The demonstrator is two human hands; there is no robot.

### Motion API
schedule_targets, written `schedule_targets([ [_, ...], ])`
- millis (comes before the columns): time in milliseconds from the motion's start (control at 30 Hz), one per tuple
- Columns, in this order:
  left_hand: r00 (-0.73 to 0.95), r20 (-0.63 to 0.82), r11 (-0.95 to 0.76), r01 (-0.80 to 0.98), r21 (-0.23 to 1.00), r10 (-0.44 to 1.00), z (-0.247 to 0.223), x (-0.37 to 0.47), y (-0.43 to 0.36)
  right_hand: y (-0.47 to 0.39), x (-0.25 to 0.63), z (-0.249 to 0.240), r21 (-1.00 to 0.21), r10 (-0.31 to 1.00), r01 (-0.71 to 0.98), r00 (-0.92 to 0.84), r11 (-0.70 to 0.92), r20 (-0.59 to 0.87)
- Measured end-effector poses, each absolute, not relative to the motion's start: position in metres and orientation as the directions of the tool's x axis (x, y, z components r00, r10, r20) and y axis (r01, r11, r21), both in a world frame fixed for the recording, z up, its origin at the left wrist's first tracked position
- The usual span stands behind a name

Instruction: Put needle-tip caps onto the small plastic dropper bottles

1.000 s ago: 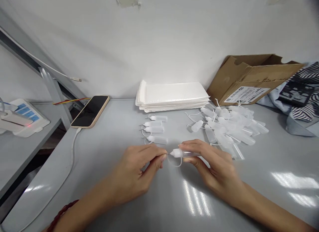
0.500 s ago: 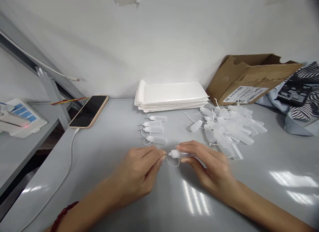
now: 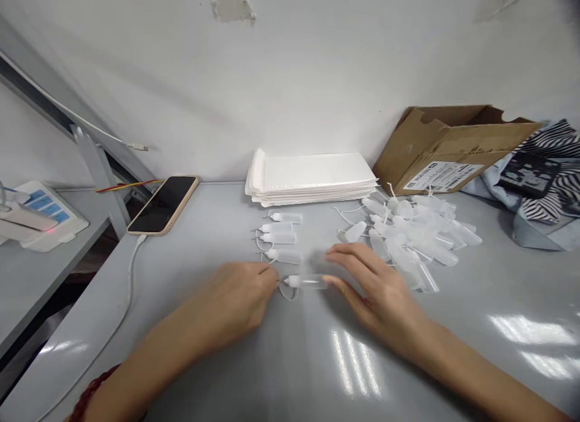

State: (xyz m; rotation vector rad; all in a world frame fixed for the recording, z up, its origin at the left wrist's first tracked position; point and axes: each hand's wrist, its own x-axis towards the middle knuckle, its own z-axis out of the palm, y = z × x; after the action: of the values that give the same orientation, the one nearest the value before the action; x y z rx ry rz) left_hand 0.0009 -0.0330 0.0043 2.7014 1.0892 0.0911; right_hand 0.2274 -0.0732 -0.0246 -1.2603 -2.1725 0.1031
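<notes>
Grip closed at the fingertips, the person's left hand (image 3: 231,298), slightly blurred, appears to pinch the slender tip (image 3: 283,281) of a small, translucent, cylindrical plastic bottle (image 3: 312,282) at a glossy grey bench (image 3: 254,373). With that bottle as the centre of the dial, it lies level, tip to 9 o'clock and base to 3; whether it rests on the surface or hangs just clear cannot be told. At 3 o'clock the right hand (image 3: 380,289) has its grip spread, thumb touching the bottle's base, fingers apart from its side. A thin white plastic strap (image 3: 290,298) loops below the white conical cap (image 3: 293,281) toward 7. Four similar translucent bottles (image 3: 278,237) lie in a column at 11, a loose heap of translucent plastic bottles (image 3: 419,231) at 2, a stack of flat white padded envelopes (image 3: 312,174) at 12 and an open brown cardboard box (image 3: 408,147) between 1 and 2. The bottle looks light, with a smooth, rather slippery wall that would likely dent under a firm squeeze; its fine tip seems the easiest part to bend. Best hold, by its look, is a gentle pinch around mid-body or at the firmer cap, strap left free.
</notes>
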Motion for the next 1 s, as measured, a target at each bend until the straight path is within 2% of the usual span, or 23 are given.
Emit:
schedule_targets([
  [100, 0.685, -0.103, -0.675, 0.728, 0.119, 0.721, 0.004, -0.004, -0.028, -0.065, 0.236, -0.027, -0.091, 0.828, 0.924, -0.284, 0.370, 0.483],
  [167, 0.651, -0.140, -0.651, 0.757, 0.048, 0.746, 0.004, -0.006, -0.026, -0.061, 0.240, -0.029, 0.046, 0.863, 0.968, -0.239, 0.245, 0.445],
  [300, 0.618, -0.139, -0.627, 0.778, -0.029, 0.774, 0.006, -0.006, -0.026, -0.059, 0.245, -0.032, 0.172, 0.904, 0.970, -0.224, 0.172, 0.364],
  [433, 0.578, -0.163, -0.592, 0.804, -0.057, 0.800, 0.009, -0.004, -0.027, -0.060, 0.246, -0.035, 0.215, 0.909, 0.950, -0.284, 0.225, 0.304],
  [567, 0.561, -0.133, -0.573, 0.814, -0.092, 0.817, 0.009, -0.004, -0.028, -0.060, 0.244, -0.038, 0.198, 0.919, 0.953, -0.281, 0.231, 0.277],
  [667, 0.538, -0.097, -0.546, 0.829, -0.118, 0.837, 0.009, -0.004, -0.029, -0.060, 0.244, -0.039, 0.149, 0.909, 0.964, -0.257, 0.219, 0.328],
  [767, 0.494, -0.063, -0.498, 0.858, -0.125, 0.867, 0.010, -0.003, -0.031, -0.061, 0.242, -0.036, 0.056, 0.864, 0.969, -0.241, 0.241, 0.442],
  [867, 0.442, 0.003, -0.442, 0.897, -0.003, 0.897, 0.011, -0.001, -0.031, -0.063, 0.239, -0.031, -0.017, 0.793, 0.942, -0.271, 0.334, 0.546],
  [1000, 0.351, 0.022, -0.327, 0.845, 0.424, 0.936, 0.014, 0.004, -0.034, -0.070, 0.232, -0.025, -0.057, 0.701, 0.856, -0.381, 0.515, 0.603],
])
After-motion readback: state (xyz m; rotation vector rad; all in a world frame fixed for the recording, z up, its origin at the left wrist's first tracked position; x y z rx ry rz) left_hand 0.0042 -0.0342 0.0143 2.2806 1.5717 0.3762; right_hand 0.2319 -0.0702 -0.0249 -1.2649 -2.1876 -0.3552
